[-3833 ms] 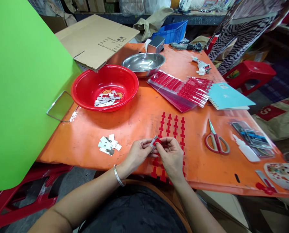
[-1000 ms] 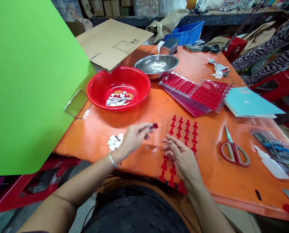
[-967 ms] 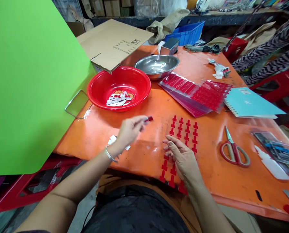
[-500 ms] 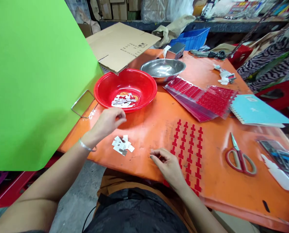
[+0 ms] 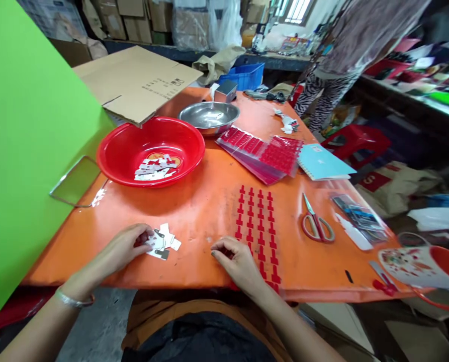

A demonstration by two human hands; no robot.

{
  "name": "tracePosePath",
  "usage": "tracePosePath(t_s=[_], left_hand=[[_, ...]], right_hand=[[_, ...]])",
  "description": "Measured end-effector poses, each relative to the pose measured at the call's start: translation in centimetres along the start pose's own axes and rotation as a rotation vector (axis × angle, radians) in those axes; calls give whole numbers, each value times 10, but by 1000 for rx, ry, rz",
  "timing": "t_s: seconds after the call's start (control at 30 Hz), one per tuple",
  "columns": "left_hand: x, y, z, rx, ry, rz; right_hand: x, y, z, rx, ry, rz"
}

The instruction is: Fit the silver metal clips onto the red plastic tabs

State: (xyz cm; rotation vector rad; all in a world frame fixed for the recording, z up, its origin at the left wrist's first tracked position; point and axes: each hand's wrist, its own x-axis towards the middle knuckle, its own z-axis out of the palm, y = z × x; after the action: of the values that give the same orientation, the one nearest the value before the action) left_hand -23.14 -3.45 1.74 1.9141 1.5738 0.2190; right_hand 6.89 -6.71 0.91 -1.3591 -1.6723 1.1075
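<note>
My left hand (image 5: 128, 246) is at the left edge of a small pile of flat white and silver metal pieces (image 5: 164, 241). Its thumb and fingers are apart, with the fingertips touching the pile. My right hand (image 5: 237, 261) hovers over the table near its front edge, fingers curled and thumb drawn to the forefinger; nothing shows in it. Beside and partly under it lies a clear sheet with rows of red T-shaped stickers (image 5: 261, 226). Similar metal pieces (image 5: 156, 168), some with red on them, lie in the red basin (image 5: 118, 146).
Behind the basin are a steel bowl (image 5: 209, 118) and a cardboard sheet (image 5: 141, 85). Red sticker sheets (image 5: 262, 153), a blue notebook (image 5: 324, 162) and scissors (image 5: 315, 223) lie to the right. A green board (image 5: 28, 151) rises at left. A person (image 5: 345, 65) stands beyond the table.
My left hand carried a red-and-silver piece toward the basin, let it go there, and has come back to the pile. My right hand has moved left off the sticker sheet. The view has turned right.
</note>
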Motion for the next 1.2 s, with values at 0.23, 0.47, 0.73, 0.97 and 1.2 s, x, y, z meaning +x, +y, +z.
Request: tracePosePath(t_s=[0.23,0.47,0.73,0.97,1.2], left_hand=[[-2,6,-2,-28,88,121],[7,86,34,34,337,588],[35,89,47,275,324,520],[29,71,44,271,254,445],[21,93,53,80,349,477]], right_hand=[[-4,-3,-12,91,61,28],[-13,-2,2,516,-90,314],[-32,18,-76,48,233,115],[-95,44,-109,-647,-52,-264],[-97,41,-102,-664,132,-392]])
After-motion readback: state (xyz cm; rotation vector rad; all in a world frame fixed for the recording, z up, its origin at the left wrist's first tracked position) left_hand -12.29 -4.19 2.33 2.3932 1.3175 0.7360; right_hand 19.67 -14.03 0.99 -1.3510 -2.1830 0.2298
